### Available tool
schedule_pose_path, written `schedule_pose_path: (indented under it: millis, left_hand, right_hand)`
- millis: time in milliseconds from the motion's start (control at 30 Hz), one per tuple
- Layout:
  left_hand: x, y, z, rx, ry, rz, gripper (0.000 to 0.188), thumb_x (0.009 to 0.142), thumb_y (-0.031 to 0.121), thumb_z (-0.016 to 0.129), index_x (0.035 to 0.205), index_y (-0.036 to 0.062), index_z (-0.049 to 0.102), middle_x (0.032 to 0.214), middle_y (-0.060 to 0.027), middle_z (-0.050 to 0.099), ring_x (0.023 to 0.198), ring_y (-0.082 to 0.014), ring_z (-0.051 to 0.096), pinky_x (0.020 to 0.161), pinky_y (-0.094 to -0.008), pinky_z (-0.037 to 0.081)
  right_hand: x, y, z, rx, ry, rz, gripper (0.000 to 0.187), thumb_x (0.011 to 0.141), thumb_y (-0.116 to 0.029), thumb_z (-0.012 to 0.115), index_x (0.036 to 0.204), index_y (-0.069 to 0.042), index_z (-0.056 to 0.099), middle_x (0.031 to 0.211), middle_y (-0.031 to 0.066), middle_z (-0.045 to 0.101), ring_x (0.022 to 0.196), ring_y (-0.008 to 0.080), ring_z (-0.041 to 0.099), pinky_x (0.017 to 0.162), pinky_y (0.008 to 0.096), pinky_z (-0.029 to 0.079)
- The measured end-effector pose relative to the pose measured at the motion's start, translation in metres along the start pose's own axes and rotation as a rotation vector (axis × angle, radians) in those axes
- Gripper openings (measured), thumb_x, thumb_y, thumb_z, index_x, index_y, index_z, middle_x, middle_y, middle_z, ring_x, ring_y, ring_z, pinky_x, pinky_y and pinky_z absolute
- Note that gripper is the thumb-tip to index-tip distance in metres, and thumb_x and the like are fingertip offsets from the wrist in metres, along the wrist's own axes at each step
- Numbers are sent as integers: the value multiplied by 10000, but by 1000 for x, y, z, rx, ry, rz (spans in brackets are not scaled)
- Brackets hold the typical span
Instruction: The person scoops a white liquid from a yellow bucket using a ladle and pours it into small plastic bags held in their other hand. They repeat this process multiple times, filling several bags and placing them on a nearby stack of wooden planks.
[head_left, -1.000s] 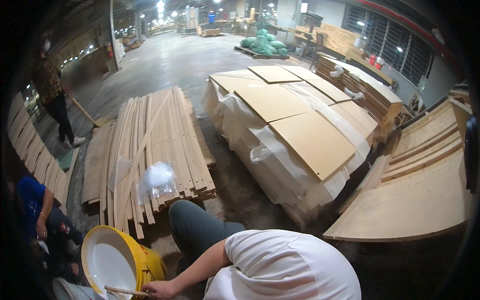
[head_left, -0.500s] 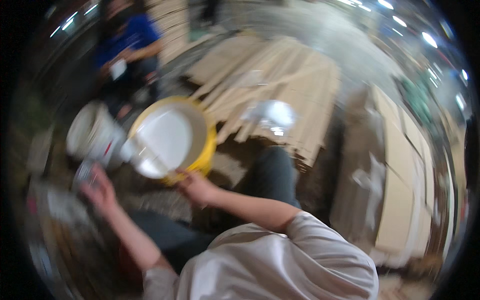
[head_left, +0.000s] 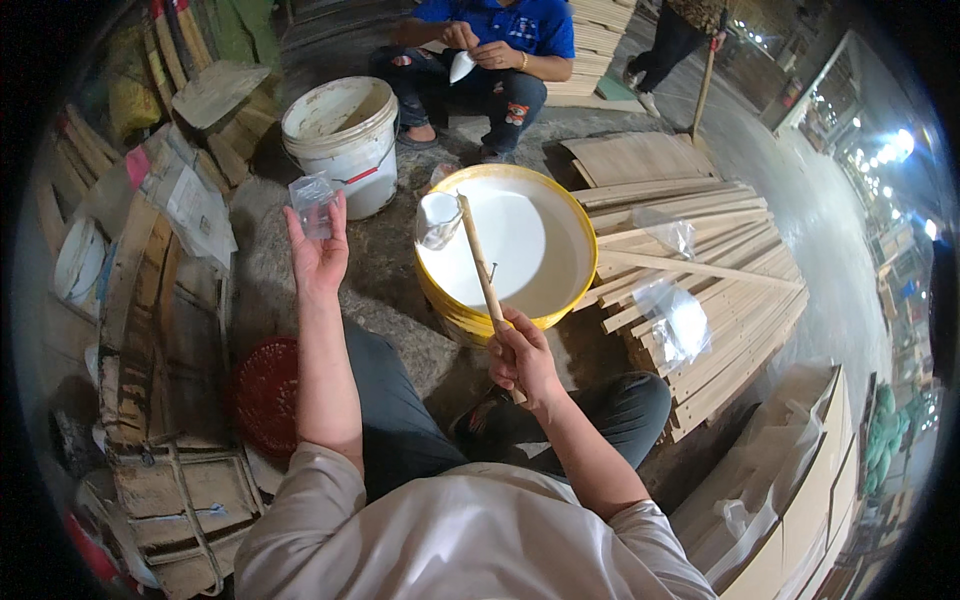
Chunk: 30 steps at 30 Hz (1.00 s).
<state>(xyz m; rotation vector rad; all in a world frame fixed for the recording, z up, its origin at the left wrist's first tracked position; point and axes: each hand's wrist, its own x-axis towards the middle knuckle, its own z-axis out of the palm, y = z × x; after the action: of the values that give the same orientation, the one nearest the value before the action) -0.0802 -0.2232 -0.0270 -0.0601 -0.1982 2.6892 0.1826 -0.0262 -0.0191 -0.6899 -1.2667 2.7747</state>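
Note:
My left hand (head_left: 322, 258) is raised with its palm up, its fingers closed around a small clear plastic bag (head_left: 314, 200). In my right hand (head_left: 525, 355) is the lower end of a ladle (head_left: 478, 250), a wooden stick with a nail poking from it and a whitish cup at its tip. That cup is over the left part of a yellow-rimmed bucket (head_left: 588, 240), just inside the rim. White liquid (head_left: 505, 215) fills much of the bucket, which stands on the floor before my knees. Whether the cup touches the liquid, I cannot tell.
A white pail (head_left: 365, 140) stands behind the left hand. Beyond, a seated co-worker (head_left: 490, 60) in blue holds a small white-filled bag (head_left: 462, 66). Wooden strips (head_left: 710, 270) with plastic bags lie right; a red basket (head_left: 266, 395) is by my left leg.
The view has turned and sharpened, so the scene has shifted. The ladle's cup has gone from the bucket's left edge to inside the rim. Both hands keep their holds.

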Motion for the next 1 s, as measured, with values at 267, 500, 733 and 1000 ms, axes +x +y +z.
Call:
schedule_pose_path:
  millis: [267, 500, 733, 1000]
  left_hand:
    - [-5, 4, 6, -13, -28, 1, 553, 758, 260, 683, 1193, 17, 444, 1250, -168, 429, 1194, -334, 395, 889, -364, 498]
    - [-7, 1, 10, 26, -14, 65, 622, 766, 307, 669, 1233, 12, 381, 1250, -195, 405, 1186, -354, 396, 869, -352, 510]
    - [-12, -5, 14, 32, 32, 77, 556, 804, 316, 624, 1235, 38, 409, 1264, -161, 408, 1182, -319, 410, 850, -334, 522]
    - [4, -20, -8, 217, 78, 108, 574, 837, 362, 575, 1215, -31, 397, 1204, -193, 451, 1118, -350, 469, 846, -325, 526]
  right_hand:
    - [13, 7, 7, 101, 7, -5, 171, 920, -136, 410, 1086, -124, 446, 652, 36, 421, 398, 92, 326, 331, 199, 271]
    - [9, 7, 12, 63, -25, -11, 196, 922, -144, 414, 1112, -121, 454, 648, 23, 415, 393, 72, 320, 329, 194, 277]
    - [34, 11, 34, -48, -4, -19, 282, 920, -161, 422, 1198, -121, 432, 662, 17, 424, 403, 70, 319, 336, 197, 277]
    - [60, -8, 42, -56, -25, -113, 280, 898, -118, 422, 1178, -106, 433, 645, 22, 424, 416, 71, 322, 346, 195, 278]
